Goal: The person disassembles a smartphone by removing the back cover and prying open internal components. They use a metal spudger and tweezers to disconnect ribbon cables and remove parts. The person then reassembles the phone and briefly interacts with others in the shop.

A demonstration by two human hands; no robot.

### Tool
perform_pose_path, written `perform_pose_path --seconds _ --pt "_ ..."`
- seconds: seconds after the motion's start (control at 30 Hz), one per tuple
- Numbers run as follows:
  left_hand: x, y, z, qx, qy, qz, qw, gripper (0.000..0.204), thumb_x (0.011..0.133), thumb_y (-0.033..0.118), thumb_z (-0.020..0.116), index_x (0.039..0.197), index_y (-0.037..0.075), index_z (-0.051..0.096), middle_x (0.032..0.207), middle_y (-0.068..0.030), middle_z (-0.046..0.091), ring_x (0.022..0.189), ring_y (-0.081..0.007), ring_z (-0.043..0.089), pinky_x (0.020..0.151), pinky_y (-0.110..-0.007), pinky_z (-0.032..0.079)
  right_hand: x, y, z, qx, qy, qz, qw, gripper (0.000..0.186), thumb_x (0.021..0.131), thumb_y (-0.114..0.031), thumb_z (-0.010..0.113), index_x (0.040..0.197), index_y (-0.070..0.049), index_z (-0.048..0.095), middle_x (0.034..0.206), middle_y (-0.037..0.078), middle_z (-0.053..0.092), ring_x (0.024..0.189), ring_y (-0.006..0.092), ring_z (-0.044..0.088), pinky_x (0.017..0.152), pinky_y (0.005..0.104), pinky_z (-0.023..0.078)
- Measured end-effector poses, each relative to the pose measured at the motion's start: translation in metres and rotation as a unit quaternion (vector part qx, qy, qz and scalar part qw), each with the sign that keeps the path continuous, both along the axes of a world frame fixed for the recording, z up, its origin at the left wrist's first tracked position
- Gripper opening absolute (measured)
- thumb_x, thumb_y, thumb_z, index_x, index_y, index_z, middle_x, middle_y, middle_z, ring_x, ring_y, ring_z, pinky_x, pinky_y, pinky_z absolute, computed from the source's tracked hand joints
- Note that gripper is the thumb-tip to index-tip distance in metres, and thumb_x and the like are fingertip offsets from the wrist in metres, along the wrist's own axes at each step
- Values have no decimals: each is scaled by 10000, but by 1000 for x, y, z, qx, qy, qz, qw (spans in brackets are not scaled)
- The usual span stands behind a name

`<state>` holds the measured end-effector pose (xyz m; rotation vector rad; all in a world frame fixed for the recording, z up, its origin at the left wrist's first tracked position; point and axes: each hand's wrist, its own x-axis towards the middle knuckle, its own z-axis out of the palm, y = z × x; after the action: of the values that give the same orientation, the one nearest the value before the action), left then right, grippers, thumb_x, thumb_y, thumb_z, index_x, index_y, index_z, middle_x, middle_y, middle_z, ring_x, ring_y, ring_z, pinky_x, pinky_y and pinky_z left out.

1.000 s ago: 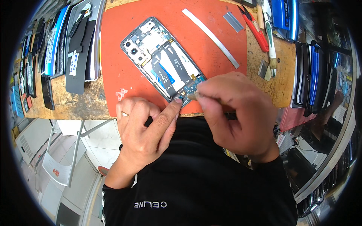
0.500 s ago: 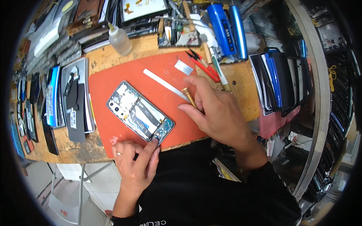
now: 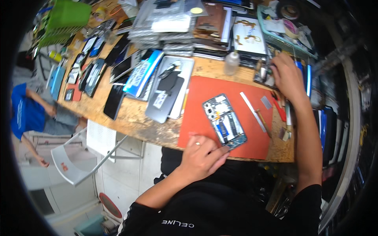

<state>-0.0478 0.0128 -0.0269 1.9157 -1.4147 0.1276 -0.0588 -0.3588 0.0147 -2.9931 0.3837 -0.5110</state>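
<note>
On the orange mat [image 3: 197,114] lies an opened phone [image 3: 232,135] with its battery, boards and camera lenses exposed. My left hand [image 3: 202,157] rests at the phone's lower edge, index finger and thumb close together on its corner. My right hand [image 3: 289,74] is stretched out over the tray of tools [image 3: 262,80] at the back right. Its fingertips are partly hidden among the tools, so I cannot tell whether they grip one. A slim brass-coloured tool [image 3: 263,122] lies on the mat beside a white strip [image 3: 251,108].
Red-handled cutters [image 3: 278,108] and a small silvery sheet [image 3: 266,102] lie right of the phone. A clear squeeze bottle [image 3: 232,63] stands behind the mat. Phones and panels [image 3: 167,88] are stacked to the left. Another person in a blue shirt [image 3: 25,110] is at far left.
My right hand has let go of the brass-coloured tool and moved back to the tool tray. My left hand stays at the phone. The view has swung left.
</note>
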Motion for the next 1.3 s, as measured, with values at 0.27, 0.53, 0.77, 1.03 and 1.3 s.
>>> perform_pose_path --seconds 0.27,0.53,0.77,1.03,1.3 --pt "-4 -2 -2 -3 -8 7 1000 261 790 166 920 1029 116 828 801 3 540 769 -217 567 755 -393 407 -85 85 40 440 -259 -10 860 140 1138 -114 611 1187 15 635 951 56 712 848 88 692 731 249 564" --pt "8 1 -13 -21 -45 1 999 295 748 195 932 1029 151 856 779 36 506 748 -182 520 739 -355 367 -136 163 2 584 -235 -104 770 140 1081 3 651 1182 55 568 1053 147 723 859 144 751 768 264 663" --pt "7 4 -16 -4 -54 0 999 288 751 212 925 1028 170 858 770 48 495 742 -171 505 738 -350 363 -116 190 -14 712 -242 -114 650 182 1065 9 677 1174 47 536 1037 153 727 865 143 764 761 259 675" --pt "5 -2 -13 -8 -62 1 998 299 751 215 922 1038 170 854 742 58 485 738 -168 503 753 -341 385 -109 192 -14 677 -231 -95 692 205 1044 35 702 1176 35 545 992 84 697 847 68 717 740 204 611" --pt "10 2 -15 -9 -67 4 998 307 751 214 920 1046 167 853 732 59 483 737 -167 499 762 -338 395 -105 197 -14 601 -184 -46 776 180 1065 35 657 1175 52 516 1006 168 735 858 137 761 788 262 676"
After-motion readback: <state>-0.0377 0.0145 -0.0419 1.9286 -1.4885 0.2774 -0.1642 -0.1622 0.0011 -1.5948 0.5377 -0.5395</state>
